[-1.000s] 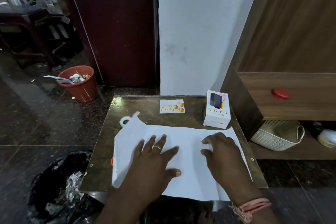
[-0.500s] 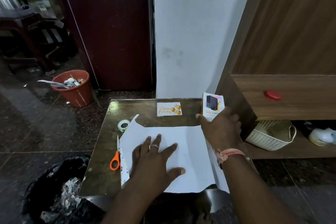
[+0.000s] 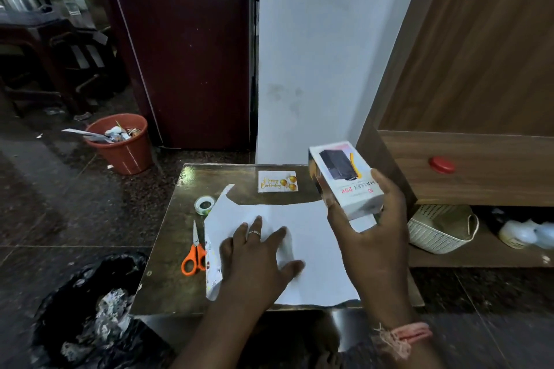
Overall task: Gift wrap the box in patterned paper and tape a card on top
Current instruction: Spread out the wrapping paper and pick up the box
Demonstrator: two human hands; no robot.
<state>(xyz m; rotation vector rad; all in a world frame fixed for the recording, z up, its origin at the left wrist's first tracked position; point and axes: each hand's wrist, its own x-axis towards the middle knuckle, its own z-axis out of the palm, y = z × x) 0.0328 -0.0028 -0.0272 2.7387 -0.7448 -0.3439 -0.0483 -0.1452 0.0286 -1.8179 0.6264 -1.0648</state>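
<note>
I hold the box (image 3: 347, 181) in my right hand (image 3: 370, 237), lifted clear of the bench (image 3: 168, 284) above the far right corner of the paper; my fingers (image 3: 386, 189) and thumb curl round its lower end and it tilts, printed face up. The wrapping paper (image 3: 314, 249) lies white side up across the bench, its left edge folded over so a strip of the pattern shows. My left hand (image 3: 257, 260) presses flat on it, fingers spread and straight, grasping nothing, a ring on one finger. The birthday card (image 3: 277, 181) lies just beyond the paper's far edge. A roll of tape (image 3: 205, 205) sits by the paper's far left corner, and orange-handled scissors (image 3: 194, 252) lie beside its left edge. On the floor, a terracotta bin (image 3: 121, 145) stands beyond the bench on the left and a black bag (image 3: 87, 305) lies near its left corner. A white basket (image 3: 440, 228) sits on a low shelf to the right.
</note>
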